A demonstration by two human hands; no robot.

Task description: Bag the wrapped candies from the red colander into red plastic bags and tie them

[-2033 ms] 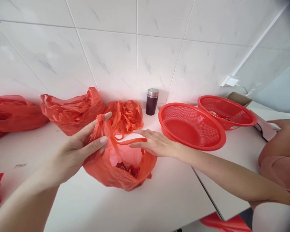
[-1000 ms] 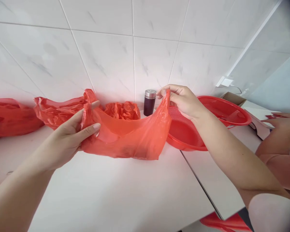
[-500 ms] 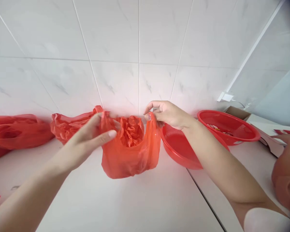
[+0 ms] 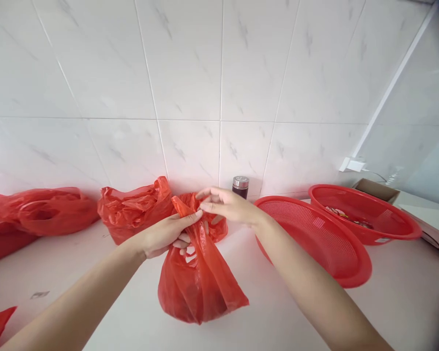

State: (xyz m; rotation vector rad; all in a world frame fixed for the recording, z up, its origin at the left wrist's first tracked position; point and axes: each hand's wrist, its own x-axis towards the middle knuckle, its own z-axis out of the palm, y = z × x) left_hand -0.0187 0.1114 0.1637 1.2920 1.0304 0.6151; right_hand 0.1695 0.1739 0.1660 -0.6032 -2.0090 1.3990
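Observation:
A red plastic bag hangs low over the white tabletop, its neck drawn together and its lower part bulging with dark contents I cannot make out. My left hand is closed around the gathered neck, thumb on top. At the twisted handles, my right hand has its fingertips closed on the plastic from the other side. Behind my hands lies more crumpled red plastic, partly hidden. Another red bag stands just left of it, close to the wall.
To the right are a red perforated basket and a red basin holding small colourful items. A dark jar with a metal lid stands by the tiled wall. More red bags lie at the left. A cardboard box is at the far right.
The two handles, held apart before, are now brought together and the bag's mouth is gathered into a narrow neck. The view has shifted, uncovering the jar; another person's hand at right is gone.

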